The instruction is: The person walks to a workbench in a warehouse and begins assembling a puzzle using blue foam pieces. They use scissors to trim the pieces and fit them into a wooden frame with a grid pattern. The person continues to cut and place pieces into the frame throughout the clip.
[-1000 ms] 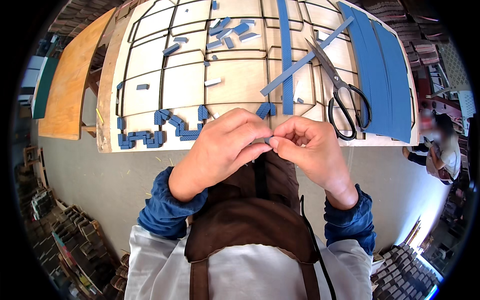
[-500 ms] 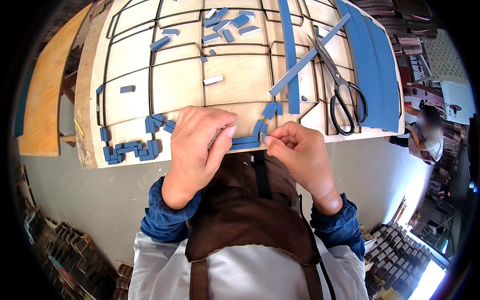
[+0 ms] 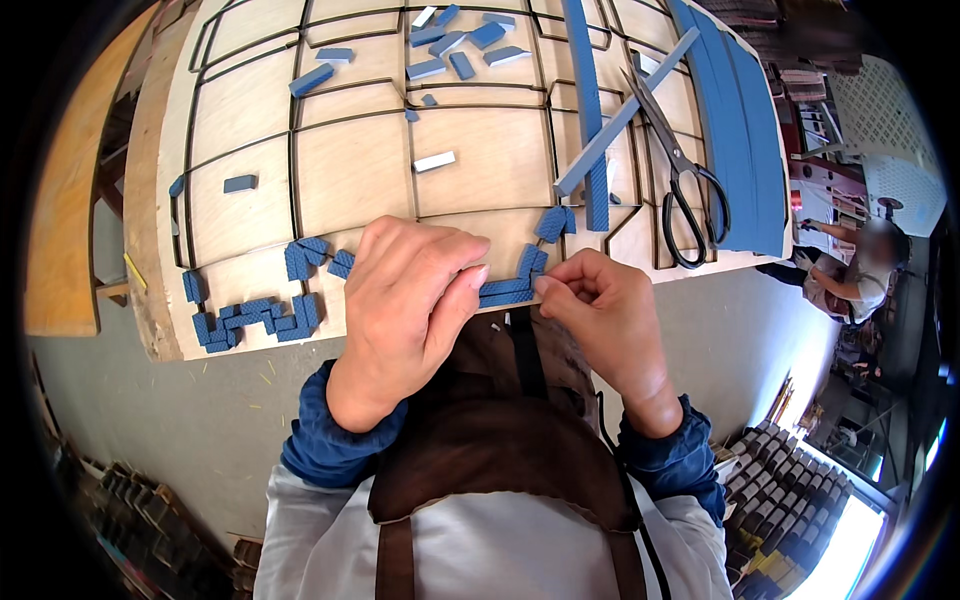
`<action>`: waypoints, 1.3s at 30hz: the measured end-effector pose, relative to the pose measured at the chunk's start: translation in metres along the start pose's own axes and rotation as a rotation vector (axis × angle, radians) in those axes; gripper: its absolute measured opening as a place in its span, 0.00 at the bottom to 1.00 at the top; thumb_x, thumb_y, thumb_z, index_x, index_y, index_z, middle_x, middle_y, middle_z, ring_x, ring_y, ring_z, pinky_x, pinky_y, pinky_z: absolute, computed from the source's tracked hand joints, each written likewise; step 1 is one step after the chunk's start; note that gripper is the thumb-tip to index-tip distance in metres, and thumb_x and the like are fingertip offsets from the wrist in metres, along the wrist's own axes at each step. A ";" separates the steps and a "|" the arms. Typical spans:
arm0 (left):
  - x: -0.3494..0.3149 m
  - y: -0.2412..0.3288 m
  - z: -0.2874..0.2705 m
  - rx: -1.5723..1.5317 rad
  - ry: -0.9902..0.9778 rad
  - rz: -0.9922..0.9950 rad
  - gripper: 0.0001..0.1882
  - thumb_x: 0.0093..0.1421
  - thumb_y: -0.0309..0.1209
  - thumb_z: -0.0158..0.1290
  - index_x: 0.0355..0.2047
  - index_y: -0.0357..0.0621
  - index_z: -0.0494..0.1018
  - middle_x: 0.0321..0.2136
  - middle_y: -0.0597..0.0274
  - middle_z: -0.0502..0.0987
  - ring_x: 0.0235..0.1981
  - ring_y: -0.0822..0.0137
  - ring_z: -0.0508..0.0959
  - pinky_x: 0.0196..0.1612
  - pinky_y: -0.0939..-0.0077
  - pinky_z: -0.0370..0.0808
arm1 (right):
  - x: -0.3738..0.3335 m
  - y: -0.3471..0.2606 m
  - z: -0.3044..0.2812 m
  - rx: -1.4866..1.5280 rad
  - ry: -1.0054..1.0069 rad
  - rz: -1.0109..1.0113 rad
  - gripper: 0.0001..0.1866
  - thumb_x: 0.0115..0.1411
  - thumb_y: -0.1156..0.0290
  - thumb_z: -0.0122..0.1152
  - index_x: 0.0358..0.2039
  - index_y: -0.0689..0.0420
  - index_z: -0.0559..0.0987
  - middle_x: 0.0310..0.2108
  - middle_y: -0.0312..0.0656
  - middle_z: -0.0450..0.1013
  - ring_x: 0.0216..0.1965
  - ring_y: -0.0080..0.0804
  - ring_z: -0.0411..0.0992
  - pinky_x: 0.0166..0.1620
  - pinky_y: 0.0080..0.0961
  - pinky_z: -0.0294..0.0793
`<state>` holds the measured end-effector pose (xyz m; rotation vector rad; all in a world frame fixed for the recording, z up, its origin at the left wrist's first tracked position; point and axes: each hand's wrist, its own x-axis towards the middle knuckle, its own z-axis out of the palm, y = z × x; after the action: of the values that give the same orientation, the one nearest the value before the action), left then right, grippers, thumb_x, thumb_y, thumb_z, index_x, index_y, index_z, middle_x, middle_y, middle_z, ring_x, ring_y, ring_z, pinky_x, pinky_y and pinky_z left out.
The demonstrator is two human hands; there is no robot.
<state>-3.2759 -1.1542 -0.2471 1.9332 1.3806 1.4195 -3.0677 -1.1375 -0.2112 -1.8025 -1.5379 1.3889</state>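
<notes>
At the near edge of the plywood board (image 3: 350, 170), a row of blue textured foam pieces (image 3: 508, 291) lay right before you. Your right hand (image 3: 600, 312) was at the row's right end, thumb and forefinger clamped on a small foam piece (image 3: 538, 278) that the thumb mostly hid. Your left hand (image 3: 400, 300) hovered over the row's left part, its thumb and fingers apart, with nothing visible between them.

Beyond your right fingertips, more foam pieces (image 3: 553, 223) led away from you toward a long blue textured strip (image 3: 592, 130). A narrower blue-grey strip (image 3: 625, 117) lay slantwise across it. Just right of these were your black-handled scissors (image 3: 690, 172), blades pointing away from you, and then wide blue sheets (image 3: 745, 150). To your left, a stepped cluster of foam pieces (image 3: 257, 312) followed the board's near corner. Farther off, loose foam blocks (image 3: 487, 37) were scattered among the dark raised strips (image 3: 293, 170), and a white block (image 3: 434, 161) lay nearer you.

Past the board's left side showed the rough wooden desk (image 3: 158, 290). Over to the right, a co-worker (image 3: 855, 280) was near a white perforated panel (image 3: 895, 190).
</notes>
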 end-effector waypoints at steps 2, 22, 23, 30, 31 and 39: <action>0.000 -0.001 0.000 -0.004 0.000 0.000 0.11 0.54 0.22 0.63 0.38 0.40 0.78 0.32 0.58 0.79 0.33 0.57 0.77 0.41 0.65 0.70 | 0.000 -0.001 0.001 -0.027 0.017 0.003 0.09 0.60 0.71 0.69 0.33 0.65 0.82 0.24 0.42 0.81 0.26 0.22 0.78 0.31 0.21 0.76; 0.001 -0.002 0.000 0.006 0.009 0.036 0.10 0.55 0.22 0.63 0.38 0.40 0.78 0.32 0.59 0.79 0.32 0.57 0.78 0.43 0.60 0.72 | -0.009 0.003 0.011 -0.104 0.108 -0.120 0.06 0.61 0.74 0.68 0.35 0.63 0.81 0.24 0.45 0.79 0.25 0.26 0.79 0.31 0.24 0.76; 0.001 -0.002 0.000 0.008 0.009 0.033 0.10 0.55 0.22 0.63 0.38 0.40 0.78 0.32 0.59 0.80 0.32 0.58 0.78 0.44 0.59 0.72 | -0.010 0.001 0.007 -0.120 0.087 -0.126 0.06 0.60 0.75 0.67 0.35 0.63 0.81 0.25 0.45 0.80 0.26 0.27 0.79 0.31 0.25 0.77; 0.000 0.001 -0.001 0.024 -0.036 -0.021 0.07 0.58 0.22 0.60 0.37 0.38 0.78 0.33 0.54 0.81 0.34 0.54 0.78 0.51 0.55 0.73 | -0.008 0.000 0.000 -0.285 0.082 -0.288 0.06 0.57 0.76 0.68 0.35 0.62 0.81 0.28 0.46 0.79 0.30 0.41 0.80 0.34 0.32 0.78; 0.000 0.001 0.000 0.028 -0.036 -0.020 0.07 0.58 0.22 0.60 0.38 0.38 0.78 0.33 0.54 0.81 0.34 0.54 0.78 0.52 0.55 0.73 | -0.008 0.002 0.000 -0.308 0.098 -0.331 0.06 0.57 0.76 0.68 0.35 0.61 0.81 0.28 0.46 0.79 0.30 0.43 0.79 0.34 0.33 0.78; 0.001 0.001 0.005 0.089 -0.021 -0.010 0.07 0.57 0.22 0.61 0.37 0.40 0.78 0.32 0.58 0.81 0.35 0.56 0.79 0.49 0.56 0.72 | -0.007 0.009 0.009 -0.382 0.186 -0.486 0.05 0.56 0.74 0.68 0.32 0.57 0.79 0.26 0.42 0.76 0.29 0.43 0.76 0.32 0.37 0.74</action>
<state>-3.2712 -1.1529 -0.2481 1.9867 1.4649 1.3506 -3.0704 -1.1496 -0.2193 -1.5415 -2.0577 0.7177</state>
